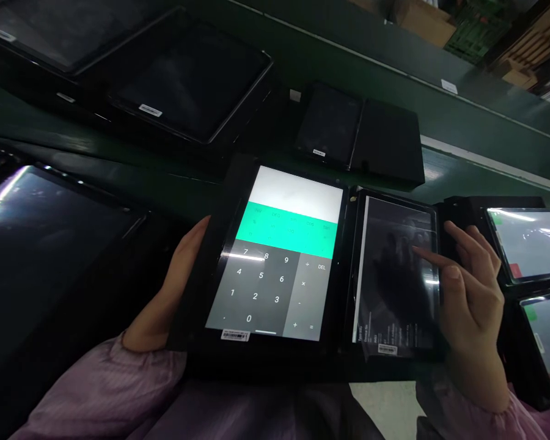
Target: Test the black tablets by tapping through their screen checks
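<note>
A black tray (197, 293) sits in front of me, tilted, with two tablets in it side by side. The left tablet (275, 256) is lit and shows a calculator with a white, green and grey layout. The right tablet (396, 269) has a dark screen with small sideways text and a barcode label. My left hand (169, 293) grips the tray's left side, its fingertips hidden behind the edge. With its index finger stretched out onto the right tablet's screen, my right hand (474, 299) holds nothing; its other fingers are loosely bent and apart.
More tablets lie around: two large dark ones (192, 79) at upper left, another (50, 244) at left, and two lit ones (531, 244) at right. Behind stands a black tray (387, 140) bearing one tablet (330, 122). Cardboard boxes (424, 21) show at the far right.
</note>
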